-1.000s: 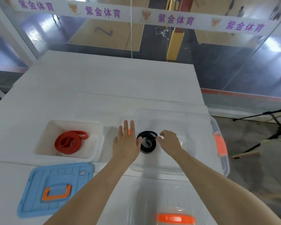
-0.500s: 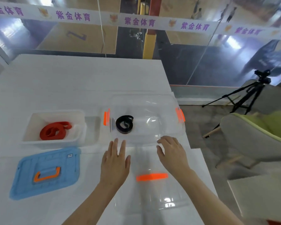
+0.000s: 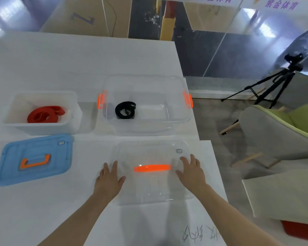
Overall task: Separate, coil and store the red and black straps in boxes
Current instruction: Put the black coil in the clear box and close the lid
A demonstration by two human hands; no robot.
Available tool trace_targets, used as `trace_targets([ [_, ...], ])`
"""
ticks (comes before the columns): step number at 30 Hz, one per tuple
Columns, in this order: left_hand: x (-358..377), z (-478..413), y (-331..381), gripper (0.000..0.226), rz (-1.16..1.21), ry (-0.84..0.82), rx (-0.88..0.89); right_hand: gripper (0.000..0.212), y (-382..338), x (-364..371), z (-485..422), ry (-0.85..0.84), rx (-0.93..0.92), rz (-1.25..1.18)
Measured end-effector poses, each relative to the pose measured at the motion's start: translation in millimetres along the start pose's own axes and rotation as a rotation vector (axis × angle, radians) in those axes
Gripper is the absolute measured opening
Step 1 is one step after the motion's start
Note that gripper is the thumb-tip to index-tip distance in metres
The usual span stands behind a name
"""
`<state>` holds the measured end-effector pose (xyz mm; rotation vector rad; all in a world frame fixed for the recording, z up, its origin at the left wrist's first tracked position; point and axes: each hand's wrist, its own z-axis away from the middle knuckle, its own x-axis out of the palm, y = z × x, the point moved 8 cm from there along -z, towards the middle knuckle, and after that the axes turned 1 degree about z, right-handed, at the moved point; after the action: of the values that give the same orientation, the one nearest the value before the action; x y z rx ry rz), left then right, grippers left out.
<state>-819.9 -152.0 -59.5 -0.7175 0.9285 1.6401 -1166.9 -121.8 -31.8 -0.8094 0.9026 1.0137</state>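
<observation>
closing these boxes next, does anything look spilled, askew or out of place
Nothing stands out. The red strap sits coiled in the white box, the black strap in the clear box. The blue lid and clear lid lie flat on the table.

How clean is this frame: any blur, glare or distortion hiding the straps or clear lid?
Head view: wide-angle bending bows the edges of the table; slight softness, yet the black strap and red strap read clearly; the clear lid nearly vanishes against the white table, marked mainly by its orange handle.
</observation>
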Motion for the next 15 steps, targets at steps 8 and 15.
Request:
trace_targets([
  [8,31,-8,-5,0.103,0.078,-0.087,-0.03,0.081,20,41,-7,-0.105,0.169,-0.149],
  [15,30,-4,-8,0.12,0.195,-0.061,-0.096,0.085,24,44,5,-0.01,0.233,-0.258],
])
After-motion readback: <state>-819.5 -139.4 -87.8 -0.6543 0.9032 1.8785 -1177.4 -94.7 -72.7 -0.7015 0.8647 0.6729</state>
